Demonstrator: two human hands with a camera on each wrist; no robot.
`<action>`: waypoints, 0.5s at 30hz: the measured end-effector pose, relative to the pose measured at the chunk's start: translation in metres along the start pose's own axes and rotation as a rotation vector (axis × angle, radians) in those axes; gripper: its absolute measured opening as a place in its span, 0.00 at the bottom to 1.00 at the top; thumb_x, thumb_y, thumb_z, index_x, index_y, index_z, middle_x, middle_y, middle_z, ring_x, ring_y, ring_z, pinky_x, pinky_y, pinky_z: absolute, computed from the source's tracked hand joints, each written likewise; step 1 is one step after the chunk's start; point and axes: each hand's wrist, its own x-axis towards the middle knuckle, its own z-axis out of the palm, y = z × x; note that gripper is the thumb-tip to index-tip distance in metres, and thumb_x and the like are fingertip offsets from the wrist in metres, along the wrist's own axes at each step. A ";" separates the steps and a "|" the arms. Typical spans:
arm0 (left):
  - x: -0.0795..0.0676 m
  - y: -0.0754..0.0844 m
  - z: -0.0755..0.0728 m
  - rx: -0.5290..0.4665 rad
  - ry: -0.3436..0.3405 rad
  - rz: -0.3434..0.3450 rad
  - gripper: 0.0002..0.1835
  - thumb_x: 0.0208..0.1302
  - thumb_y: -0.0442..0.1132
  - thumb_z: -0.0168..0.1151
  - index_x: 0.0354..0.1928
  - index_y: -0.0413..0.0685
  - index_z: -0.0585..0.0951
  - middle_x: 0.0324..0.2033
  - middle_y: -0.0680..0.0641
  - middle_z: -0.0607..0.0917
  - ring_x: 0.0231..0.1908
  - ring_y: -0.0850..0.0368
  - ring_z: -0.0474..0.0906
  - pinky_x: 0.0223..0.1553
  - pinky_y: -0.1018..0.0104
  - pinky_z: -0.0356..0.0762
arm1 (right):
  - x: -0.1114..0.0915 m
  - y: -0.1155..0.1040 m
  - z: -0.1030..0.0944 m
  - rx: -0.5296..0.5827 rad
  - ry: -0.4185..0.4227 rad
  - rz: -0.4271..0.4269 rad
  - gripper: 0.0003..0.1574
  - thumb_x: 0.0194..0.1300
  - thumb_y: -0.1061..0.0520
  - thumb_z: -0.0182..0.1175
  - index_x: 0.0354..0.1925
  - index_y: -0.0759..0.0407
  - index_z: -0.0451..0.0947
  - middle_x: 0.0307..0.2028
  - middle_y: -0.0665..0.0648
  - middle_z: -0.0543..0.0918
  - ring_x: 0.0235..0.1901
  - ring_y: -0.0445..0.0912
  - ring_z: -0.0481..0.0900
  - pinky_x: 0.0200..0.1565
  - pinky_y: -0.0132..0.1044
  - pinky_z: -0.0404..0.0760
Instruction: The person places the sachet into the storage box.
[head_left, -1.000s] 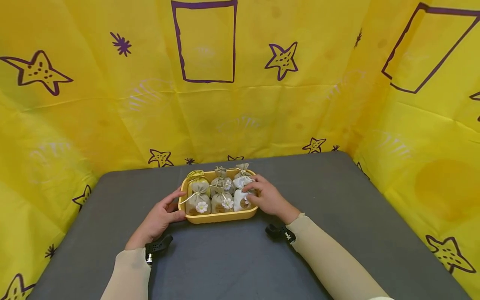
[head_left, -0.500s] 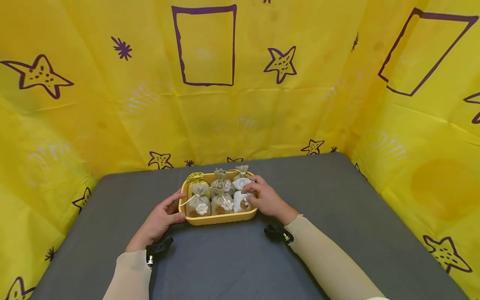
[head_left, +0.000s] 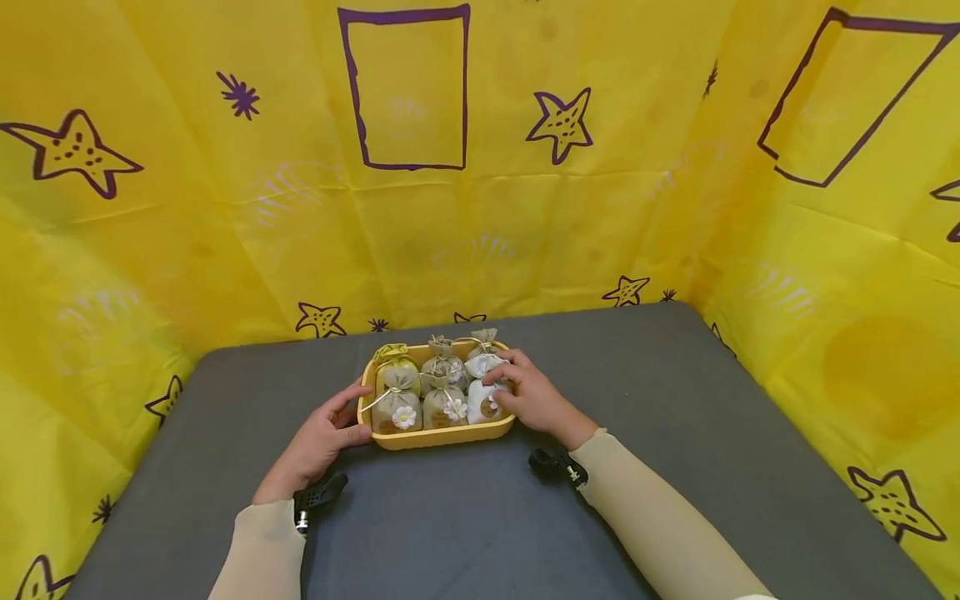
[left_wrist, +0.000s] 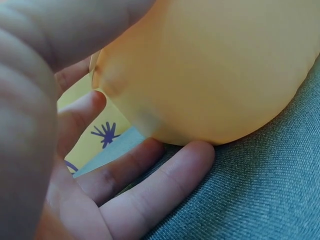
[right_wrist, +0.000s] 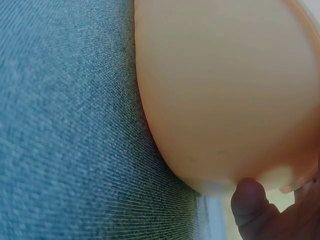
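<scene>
A yellow plastic basket [head_left: 442, 438] stands on the grey table, filled with small drawstring pouches in two rows. My left hand [head_left: 318, 442] grips its left end, thumb at the front corner and fingers along the side. The left wrist view has fingertips [left_wrist: 197, 152] against the lower wall. At the right end, my right hand [head_left: 536, 400] reaches over the rim and holds a white pouch [head_left: 480, 406] between thumb and fingers. Its little finger [right_wrist: 248, 197] lies against the outer wall. Beside that pouch sit two beige pouches [head_left: 396, 412] with white flowers.
Behind them, the back row has a yellow pouch [head_left: 393, 360], a grey-brown pouch [head_left: 441, 358] and another beige-topped pouch [head_left: 483, 340]. Grey cloth covers the table [head_left: 450, 525]. A yellow curtain [head_left: 495, 200] with purple drawings rises along the back and both sides.
The head view shifts slightly. Both hands and the basket keep their places.
</scene>
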 end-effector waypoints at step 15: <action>-0.010 0.008 -0.001 0.113 0.006 -0.030 0.35 0.67 0.38 0.67 0.73 0.45 0.64 0.78 0.47 0.47 0.68 0.35 0.60 0.56 0.55 0.75 | -0.006 -0.011 0.001 -0.123 0.067 -0.029 0.13 0.67 0.58 0.66 0.50 0.53 0.82 0.68 0.62 0.65 0.64 0.58 0.69 0.57 0.53 0.73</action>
